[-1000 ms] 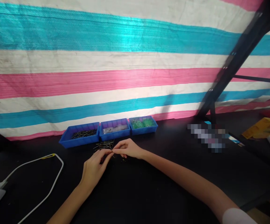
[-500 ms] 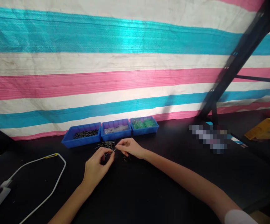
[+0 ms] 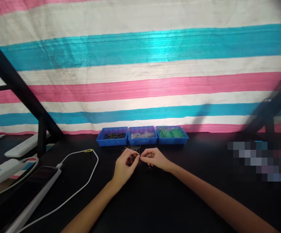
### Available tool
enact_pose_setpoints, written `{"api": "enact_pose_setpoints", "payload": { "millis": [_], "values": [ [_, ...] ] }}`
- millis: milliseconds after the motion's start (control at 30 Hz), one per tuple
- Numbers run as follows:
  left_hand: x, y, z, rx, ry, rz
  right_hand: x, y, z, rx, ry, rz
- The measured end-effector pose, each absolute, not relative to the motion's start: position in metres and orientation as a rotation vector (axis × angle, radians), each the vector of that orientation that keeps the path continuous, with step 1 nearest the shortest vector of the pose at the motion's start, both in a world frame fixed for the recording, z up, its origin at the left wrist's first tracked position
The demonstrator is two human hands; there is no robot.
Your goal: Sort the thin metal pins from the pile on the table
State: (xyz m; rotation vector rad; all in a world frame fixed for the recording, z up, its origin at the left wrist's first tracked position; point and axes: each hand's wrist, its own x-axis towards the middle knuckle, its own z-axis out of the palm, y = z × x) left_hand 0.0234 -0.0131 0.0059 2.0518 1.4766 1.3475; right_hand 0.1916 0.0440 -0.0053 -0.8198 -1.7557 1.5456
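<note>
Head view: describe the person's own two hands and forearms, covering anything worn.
The ungloved left hand and ungloved right hand show no watch or bracelet. The left forearm and right forearm are uncovered, with no sleeve in view.

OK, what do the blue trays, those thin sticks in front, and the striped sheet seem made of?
Blue trays: probably molded plastic, satiny, with thin, evenly colored walls.
Thin sticks: perhaps metal, judging by pale glints, but too small to be sure.
Striped sheet: likely plastic tarp, slightly shiny, with creases.
</note>
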Motion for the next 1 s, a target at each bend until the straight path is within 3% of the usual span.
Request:
{"api": "enact_pose_setpoints", "payload": {
  "millis": [200, 567, 833, 1000],
  "values": [
    [0.023, -0.009, 0.004, 1.925, 1.525, 1.340, 0.191, 0.047, -0.004, -0.861, -1.645, 1.519],
    [-0.037, 0.022, 0.013, 1.066, 1.527, 1.723, 0.190, 0.046, -0.004, -0.854, -1.622, 1.553],
    [-0.051, 0.026, 0.015, 0.982, 1.479, 1.751, 0.191, 0.045, -0.005, -0.848, -1.659, 1.564],
    [-0.039, 0.023, 0.020, 1.198, 1.327, 1.593, 0.191, 0.045, -0.006, -0.858, -1.700, 1.536]
  ]
}}
